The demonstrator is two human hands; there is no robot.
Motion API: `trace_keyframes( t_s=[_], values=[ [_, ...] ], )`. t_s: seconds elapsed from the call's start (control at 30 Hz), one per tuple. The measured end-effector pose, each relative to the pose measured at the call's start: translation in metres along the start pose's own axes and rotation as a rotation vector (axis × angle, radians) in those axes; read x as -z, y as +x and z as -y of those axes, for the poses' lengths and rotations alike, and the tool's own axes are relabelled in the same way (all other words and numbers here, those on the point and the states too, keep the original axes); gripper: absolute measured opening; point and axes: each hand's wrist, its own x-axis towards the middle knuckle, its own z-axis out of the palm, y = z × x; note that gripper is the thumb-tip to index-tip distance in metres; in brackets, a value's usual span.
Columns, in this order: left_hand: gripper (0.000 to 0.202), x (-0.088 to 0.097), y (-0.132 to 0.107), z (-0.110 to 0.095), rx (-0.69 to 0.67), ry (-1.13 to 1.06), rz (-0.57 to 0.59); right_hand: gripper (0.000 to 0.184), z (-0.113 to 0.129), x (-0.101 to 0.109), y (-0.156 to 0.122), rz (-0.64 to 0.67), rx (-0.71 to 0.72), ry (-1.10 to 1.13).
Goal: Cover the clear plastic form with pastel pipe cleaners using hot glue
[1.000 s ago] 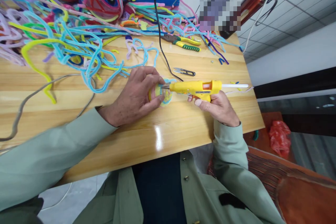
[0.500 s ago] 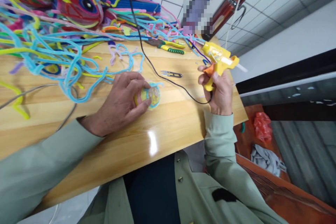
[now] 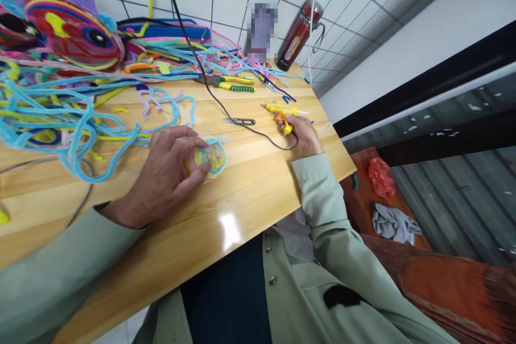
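Observation:
My left hand (image 3: 163,172) is closed round a small round coiled pipe-cleaner disc (image 3: 210,158), yellow with a light blue rim, pressing it on the wooden table (image 3: 250,193). My right hand (image 3: 303,132) grips the handle of a yellow hot glue gun (image 3: 281,110), which rests low on the table near the right edge, nozzle pointing left. Its black cord (image 3: 242,123) runs across the table toward the wall.
Small snips (image 3: 241,121) lie between my hands. Yellow-and-green pliers (image 3: 229,84) lie farther back. A tangle of coloured pipe cleaners (image 3: 80,102) and fish-shaped pipe-cleaner figures (image 3: 72,37) fill the left. A red bottle (image 3: 299,35) stands at the back corner.
My right hand took the glue gun away from the disc, lifted it to the right, then lowered it onto the table near the right edge. My left hand kept its hold on the disc.

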Motion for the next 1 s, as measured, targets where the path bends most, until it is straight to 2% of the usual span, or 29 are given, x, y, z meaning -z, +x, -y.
trace_keyframes(
  t_s=[0.13,0.23,0.27,0.33,0.4,0.53,0.63,0.8,1.0],
  values=[
    [0.028,-0.001,0.000,0.002,-0.005,-0.010,-0.006,0.025,0.008,0.007,-0.016,-0.130,0.074,-0.208],
    [0.029,0.001,0.000,0.001,-0.008,-0.006,0.015,0.029,0.020,-0.002,-0.041,-0.169,0.244,-0.302],
    [0.028,0.002,0.000,0.000,-0.018,-0.012,0.016,0.029,0.025,-0.010,-0.052,-0.102,0.407,-0.352],
    [0.027,0.003,0.001,-0.001,-0.017,-0.022,0.021,0.026,0.036,-0.032,-0.077,0.118,0.686,-0.332],
    [0.025,0.004,0.001,-0.001,-0.035,-0.035,0.023,0.022,0.046,-0.056,-0.100,0.271,0.876,-0.321],
    [0.028,0.003,0.001,-0.001,-0.015,-0.027,0.034,0.014,0.051,-0.090,-0.121,0.415,1.160,-0.355],
    [0.029,0.001,0.000,0.000,-0.011,-0.038,0.030,0.013,0.042,-0.100,-0.114,0.423,1.218,-0.364],
    [0.030,0.000,0.000,0.000,-0.020,-0.046,0.023,0.016,0.027,-0.103,-0.104,0.430,1.168,-0.395],
    [0.035,-0.002,-0.002,0.000,-0.020,-0.052,-0.008,0.019,0.024,-0.104,-0.105,0.458,1.150,-0.392]
  ],
)
